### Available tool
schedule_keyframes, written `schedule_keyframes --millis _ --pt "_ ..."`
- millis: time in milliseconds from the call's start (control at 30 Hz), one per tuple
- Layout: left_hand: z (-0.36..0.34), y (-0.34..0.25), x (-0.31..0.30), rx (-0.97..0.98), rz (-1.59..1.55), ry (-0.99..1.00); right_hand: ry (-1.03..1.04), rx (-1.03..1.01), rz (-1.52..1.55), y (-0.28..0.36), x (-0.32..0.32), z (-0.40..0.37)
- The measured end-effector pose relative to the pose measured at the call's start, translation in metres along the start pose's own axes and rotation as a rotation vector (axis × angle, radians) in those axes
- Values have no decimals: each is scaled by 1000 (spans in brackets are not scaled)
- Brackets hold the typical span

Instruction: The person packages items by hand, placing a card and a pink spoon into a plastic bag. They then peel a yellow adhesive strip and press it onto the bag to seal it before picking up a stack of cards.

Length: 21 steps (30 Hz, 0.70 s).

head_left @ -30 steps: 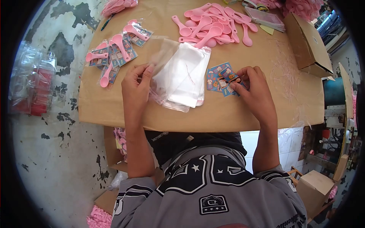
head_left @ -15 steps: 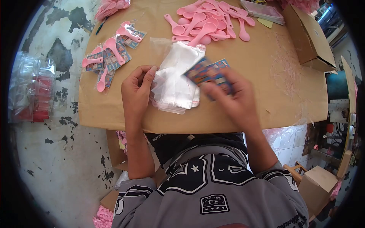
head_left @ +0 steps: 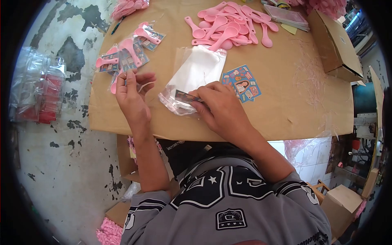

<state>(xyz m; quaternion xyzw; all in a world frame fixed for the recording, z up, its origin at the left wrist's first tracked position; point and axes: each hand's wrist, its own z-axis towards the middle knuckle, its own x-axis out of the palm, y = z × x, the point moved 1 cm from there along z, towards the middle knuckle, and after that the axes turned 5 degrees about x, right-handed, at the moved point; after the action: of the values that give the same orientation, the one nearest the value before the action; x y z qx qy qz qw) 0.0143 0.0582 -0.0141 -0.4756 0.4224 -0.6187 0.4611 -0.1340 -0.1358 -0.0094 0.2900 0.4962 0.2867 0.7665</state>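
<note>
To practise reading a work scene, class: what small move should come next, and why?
Probably the left hand should steady the bags: the right hand holds a card over their near end, while the left is off to one side. The packs beyond it show cards with spoons, suggesting cards get bagged.

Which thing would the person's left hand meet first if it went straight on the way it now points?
Probably the bagged pink spoons, lying just beyond the left hand. The hand's height is unclear from this view, so it might pass over them.
</note>
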Motion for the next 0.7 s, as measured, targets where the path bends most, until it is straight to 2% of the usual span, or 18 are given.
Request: schedule_keyframes --millis 100,200,300,400,567,700 --pt "-6 -7 3 -113 -168 75 -97 -20 50 -3 -3 2" --pt "-18 -22 22 -203 -315 35 -346 127 361 -3 -9 -2" --pt "-24 -16 25 -253 -409 19 -375 242 673 -6 -23 0" --pt "-28 -2 29 -162 -528 139 -184 397 797 -8 -35 -6" --pt "-37 -13 62 -215 -549 78 -79 444 748 -6 -39 -11" --pt "-42 -20 78 -254 -597 91 -277 420 761 -9 -43 -14"
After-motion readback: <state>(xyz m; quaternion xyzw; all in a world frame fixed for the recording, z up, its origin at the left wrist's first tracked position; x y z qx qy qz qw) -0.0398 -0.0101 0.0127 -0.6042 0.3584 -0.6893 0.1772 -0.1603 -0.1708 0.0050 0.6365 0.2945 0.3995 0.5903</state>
